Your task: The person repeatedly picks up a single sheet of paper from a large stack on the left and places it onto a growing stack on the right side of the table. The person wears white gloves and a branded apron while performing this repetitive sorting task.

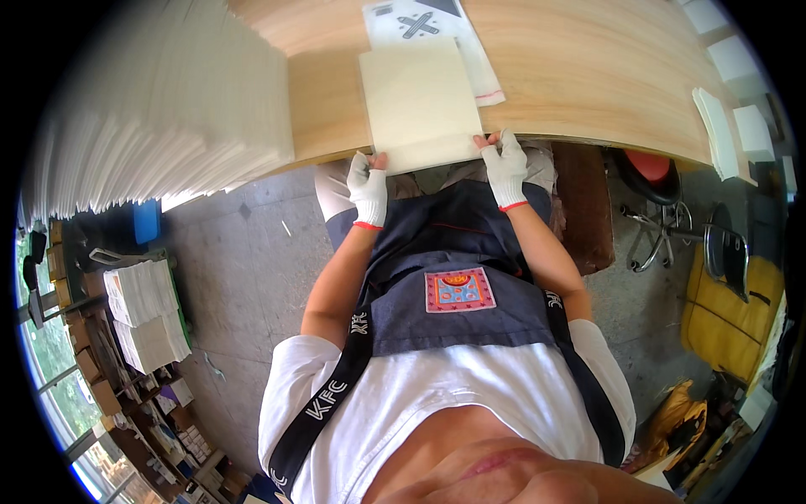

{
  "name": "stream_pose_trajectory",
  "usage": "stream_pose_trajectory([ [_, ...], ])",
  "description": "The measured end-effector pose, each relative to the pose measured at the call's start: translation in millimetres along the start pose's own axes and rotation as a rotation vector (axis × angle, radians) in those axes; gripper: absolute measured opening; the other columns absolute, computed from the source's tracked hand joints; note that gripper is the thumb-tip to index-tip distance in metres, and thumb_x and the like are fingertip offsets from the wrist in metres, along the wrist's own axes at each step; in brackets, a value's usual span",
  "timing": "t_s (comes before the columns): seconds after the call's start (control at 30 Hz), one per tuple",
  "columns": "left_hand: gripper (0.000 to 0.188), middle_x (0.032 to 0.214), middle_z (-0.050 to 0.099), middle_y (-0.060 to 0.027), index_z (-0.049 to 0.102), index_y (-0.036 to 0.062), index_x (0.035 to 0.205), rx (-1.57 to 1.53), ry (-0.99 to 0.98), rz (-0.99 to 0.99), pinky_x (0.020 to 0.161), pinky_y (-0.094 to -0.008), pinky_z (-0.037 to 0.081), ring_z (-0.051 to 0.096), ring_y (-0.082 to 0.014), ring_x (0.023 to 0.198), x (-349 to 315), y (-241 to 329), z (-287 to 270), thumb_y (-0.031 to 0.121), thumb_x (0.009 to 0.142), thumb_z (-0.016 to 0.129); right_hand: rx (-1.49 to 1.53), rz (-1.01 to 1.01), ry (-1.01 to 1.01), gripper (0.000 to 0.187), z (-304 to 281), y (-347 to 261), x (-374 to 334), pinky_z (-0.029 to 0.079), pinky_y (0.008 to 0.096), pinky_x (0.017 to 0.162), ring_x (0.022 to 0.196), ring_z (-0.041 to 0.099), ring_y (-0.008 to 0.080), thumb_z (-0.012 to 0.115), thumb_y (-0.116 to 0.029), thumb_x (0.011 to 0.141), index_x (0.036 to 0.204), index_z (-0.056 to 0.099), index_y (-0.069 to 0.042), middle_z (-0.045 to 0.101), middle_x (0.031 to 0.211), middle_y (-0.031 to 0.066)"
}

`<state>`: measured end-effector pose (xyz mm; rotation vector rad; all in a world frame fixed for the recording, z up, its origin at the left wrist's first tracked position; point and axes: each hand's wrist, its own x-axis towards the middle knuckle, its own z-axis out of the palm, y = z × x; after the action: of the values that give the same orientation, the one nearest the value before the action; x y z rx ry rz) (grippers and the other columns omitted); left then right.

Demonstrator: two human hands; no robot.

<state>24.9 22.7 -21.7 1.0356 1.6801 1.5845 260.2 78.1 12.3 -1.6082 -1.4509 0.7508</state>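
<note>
A cream-coloured stack of paper (420, 97) lies on the wooden table, its near end reaching past the front edge toward me. My left hand (367, 189), in a white knit glove with bare fingertips, pinches the near left corner. On the near right corner my right hand (506, 170), gloved the same way, is closed with thumb and fingers. How many sheets the stack has cannot be made out. Partly under it lies a white printed packet (480, 74) with a crossed-pencils picture, showing beyond the stack's far and right sides.
Tall piles of white paper (185, 92) cover the table's left side. Smaller white stacks (714, 130) stand at the right end. Below the table are a swivel chair (655, 181), a brown seat (585, 210) and, at left, stacked paper (147, 315) on the floor side.
</note>
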Motion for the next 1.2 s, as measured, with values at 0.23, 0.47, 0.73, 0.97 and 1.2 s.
stream_pose_trajectory([
  [0.23,0.034,0.070,0.054,-0.0029,0.056,0.0066,0.084,-0.137,-0.167,-0.401,0.053,-0.0284,0.041,0.051,-0.0141,0.058,4,16,-23,0.039,0.092,0.050,0.257,0.102,-0.124,0.049,-24,21,6,0.035,0.0288,0.050,0.053,0.045,0.0103,0.046,-0.045,0.093,0.066,0.054,-0.005,0.051,0.059,-0.0003],
  [0.47,0.023,0.068,0.052,-0.0117,0.052,0.0068,0.085,0.530,-0.476,0.346,0.058,-0.0356,0.043,0.055,-0.0265,0.061,21,191,-6,0.028,0.084,0.062,0.917,0.529,-0.507,0.020,-6,2,26,0.035,0.0202,0.037,0.052,0.051,0.0065,0.051,-0.025,0.094,0.104,0.055,-0.008,0.059,0.072,-0.0018],
  [0.73,0.029,0.076,0.057,-0.0126,0.055,0.0074,0.098,0.560,-0.178,0.877,0.061,-0.0371,0.049,0.061,-0.0297,0.064,18,386,-98,0.019,0.076,0.068,1.010,-0.174,-0.736,0.031,-53,-212,68,0.036,0.0204,0.041,0.056,0.052,0.0064,0.050,-0.034,0.094,0.110,0.053,-0.007,0.059,0.080,-0.0017],
  [0.97,0.031,0.093,0.060,-0.0048,0.057,0.0063,0.117,0.107,0.257,0.887,0.073,-0.0275,0.047,0.057,-0.0124,0.092,84,489,-214,0.020,0.089,0.055,0.777,-0.721,-0.540,0.022,-19,-486,81,0.038,0.0266,0.051,0.058,0.048,0.0131,0.054,-0.031,0.090,0.090,0.055,-0.010,0.053,0.072,0.0005],
  [1.2,0.035,0.079,0.062,-0.0030,0.066,0.0043,0.100,1.304,0.523,0.838,0.065,-0.0283,0.044,0.055,-0.0125,0.070,197,482,-407,0.036,0.090,0.053,0.413,-0.783,-0.676,0.024,41,-559,39,0.037,0.0227,0.044,0.046,0.047,0.0111,0.055,-0.026,0.089,0.071,0.052,-0.011,0.047,0.056,-0.0022],
])
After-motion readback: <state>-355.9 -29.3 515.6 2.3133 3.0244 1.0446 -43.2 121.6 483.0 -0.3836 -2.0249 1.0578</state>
